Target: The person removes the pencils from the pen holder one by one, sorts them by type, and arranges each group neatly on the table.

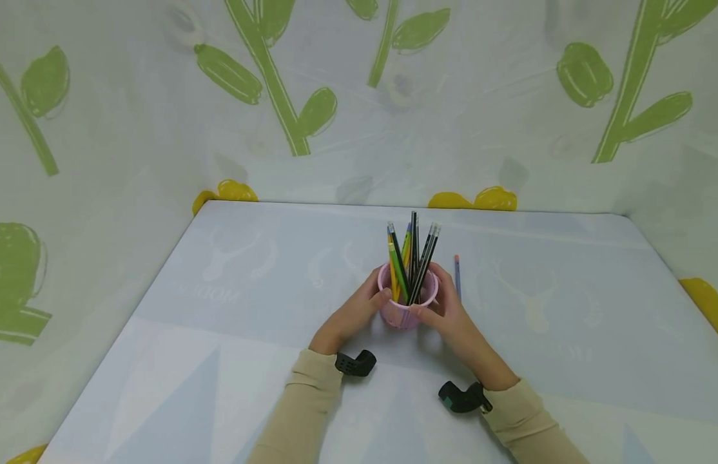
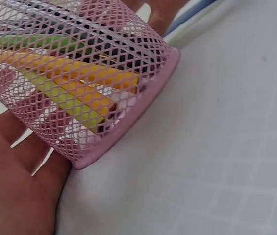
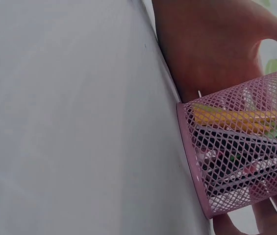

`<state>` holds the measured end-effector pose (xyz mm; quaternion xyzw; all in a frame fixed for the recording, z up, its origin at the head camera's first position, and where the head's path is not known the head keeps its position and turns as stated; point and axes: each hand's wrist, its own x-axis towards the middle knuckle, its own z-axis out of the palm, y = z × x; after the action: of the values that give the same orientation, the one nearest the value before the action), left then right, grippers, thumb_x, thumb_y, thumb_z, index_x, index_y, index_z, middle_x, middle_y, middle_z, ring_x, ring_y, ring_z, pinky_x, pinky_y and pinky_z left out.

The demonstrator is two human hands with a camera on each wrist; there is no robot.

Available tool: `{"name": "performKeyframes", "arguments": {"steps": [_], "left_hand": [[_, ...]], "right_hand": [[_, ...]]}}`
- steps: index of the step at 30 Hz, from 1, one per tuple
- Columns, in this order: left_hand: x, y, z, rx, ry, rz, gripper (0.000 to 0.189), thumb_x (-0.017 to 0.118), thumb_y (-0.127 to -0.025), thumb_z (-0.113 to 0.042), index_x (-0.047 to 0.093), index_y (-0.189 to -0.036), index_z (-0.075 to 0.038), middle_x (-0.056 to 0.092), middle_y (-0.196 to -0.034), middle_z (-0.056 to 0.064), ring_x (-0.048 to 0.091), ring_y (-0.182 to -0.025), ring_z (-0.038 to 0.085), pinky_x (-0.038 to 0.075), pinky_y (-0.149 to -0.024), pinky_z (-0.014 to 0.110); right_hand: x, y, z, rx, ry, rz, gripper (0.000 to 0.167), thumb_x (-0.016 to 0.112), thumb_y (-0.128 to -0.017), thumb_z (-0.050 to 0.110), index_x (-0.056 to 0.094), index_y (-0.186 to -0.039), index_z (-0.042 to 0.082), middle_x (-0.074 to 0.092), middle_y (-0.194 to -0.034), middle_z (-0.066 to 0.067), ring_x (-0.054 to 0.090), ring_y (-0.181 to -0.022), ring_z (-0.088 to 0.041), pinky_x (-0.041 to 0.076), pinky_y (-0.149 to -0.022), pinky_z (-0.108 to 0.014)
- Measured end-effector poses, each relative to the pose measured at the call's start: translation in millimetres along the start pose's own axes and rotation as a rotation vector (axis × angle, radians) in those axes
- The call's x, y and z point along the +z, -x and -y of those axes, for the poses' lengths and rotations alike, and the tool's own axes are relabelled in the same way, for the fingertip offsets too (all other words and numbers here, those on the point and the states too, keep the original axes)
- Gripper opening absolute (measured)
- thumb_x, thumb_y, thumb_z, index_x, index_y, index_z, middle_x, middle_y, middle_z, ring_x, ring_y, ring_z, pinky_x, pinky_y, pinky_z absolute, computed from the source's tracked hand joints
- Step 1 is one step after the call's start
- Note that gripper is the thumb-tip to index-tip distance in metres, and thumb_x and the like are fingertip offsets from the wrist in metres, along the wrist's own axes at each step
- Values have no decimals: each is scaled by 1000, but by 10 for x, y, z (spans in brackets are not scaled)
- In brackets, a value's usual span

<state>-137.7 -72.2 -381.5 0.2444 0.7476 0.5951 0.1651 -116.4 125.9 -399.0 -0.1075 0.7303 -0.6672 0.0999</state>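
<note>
A pink mesh pencil cup (image 1: 398, 318) stands upright near the middle of the table, held from both sides. My left hand (image 1: 354, 317) grips its left side, thumb at the rim. On the opposite side, my right hand (image 1: 455, 323) curls round the cup with its thumb on the near rim. Several black pencils (image 1: 431, 248), a green pencil (image 1: 399, 274) and yellow ones lean inside, tops above the rim. Through the mesh in the left wrist view, the lower ends of yellow pencils (image 2: 87, 69) show near the cup's base. Most of the fingers are hidden behind the cup.
A blue pencil (image 1: 458, 280) with an orange end lies on the table just right of the right hand. The pale patterned tabletop (image 1: 220, 296) meets a leaf-printed wall (image 1: 359, 154) at the back. Black wrist cameras (image 1: 356, 364) sit at both sleeve cuffs.
</note>
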Motion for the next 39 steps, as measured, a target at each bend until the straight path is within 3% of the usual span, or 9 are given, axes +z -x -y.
{"name": "performKeyframes", "arguments": {"steps": [3, 8, 14, 20, 25, 29, 33, 39], "left_hand": [[11, 7, -30, -19, -21, -53, 69, 34, -89, -56, 25, -140, -10, 32, -141, 8, 26, -129, 17, 20, -104, 38], [39, -22, -26, -42, 24, -144, 46, 37, -95, -31, 33, -137, -12, 39, -136, 7, 34, -125, 16, 25, -102, 37], [99, -53, -47, -15, 156, -251, 53, 46, -92, -24, 22, -140, -18, 36, -137, 9, 35, -124, 20, 28, -101, 40], [73, -96, -140, 68, 161, -343, 58, 54, -89, -19, 25, -139, -20, 39, -132, 7, 38, -121, 21, 33, -98, 40], [-12, -191, -142, 46, 173, -350, 60, 60, -85, -25, 29, -137, -23, 42, -129, 4, 44, -116, 20, 37, -94, 39], [-69, -324, -66, 4, 133, -323, 51, 61, -83, -37, 42, -127, -20, 52, -117, 1, 52, -104, 16, 43, -87, 35], [-70, -403, -65, -20, 15, -337, 39, 59, -82, -45, 54, -111, -18, 58, -102, 0, 55, -90, 15, 46, -78, 31], [-103, -343, -76, -22, -172, -409, 34, 56, -82, -49, 57, -101, -20, 60, -95, -4, 57, -88, 11, 48, -74, 28]], "right_hand": [[-5, 6, -4, 0, 3, 3, 70, 56, -86, 15, 12, -139, 30, 18, -144, -2, 17, -132, -26, 15, -101, -56], [-11, 12, -4, -27, -6, 12, 70, 56, -86, 16, 13, -139, 31, 19, -143, 1, 18, -131, -22, 15, -102, -54], [-1, 37, -4, -26, -10, 9, 70, 57, -86, 16, 13, -139, 30, 18, -144, 0, 18, -131, -21, 16, -102, -53], [-1, 0, 6, -30, 7, 5, 70, 57, -86, 17, 14, -139, 31, 19, -143, 2, 19, -131, -20, 17, -102, -52], [34, -63, -2, -16, 4, 24, 72, 58, -85, 13, 13, -139, 28, 17, -145, -1, 19, -132, -26, 18, -101, -52], [40, -72, -17, 12, 25, 27, 73, 59, -85, 16, 12, -139, 31, 15, -146, -1, 17, -132, -27, 19, -100, -52], [4, -48, 8, 10, 47, 16, 72, 60, -84, 22, 13, -138, 33, 16, -145, 2, 19, -132, -25, 21, -100, -53], [21, -64, 26, -19, 47, 35, 72, 58, -85, 21, 12, -139, 30, 17, -145, 1, 19, -131, -27, 19, -100, -54]]}}
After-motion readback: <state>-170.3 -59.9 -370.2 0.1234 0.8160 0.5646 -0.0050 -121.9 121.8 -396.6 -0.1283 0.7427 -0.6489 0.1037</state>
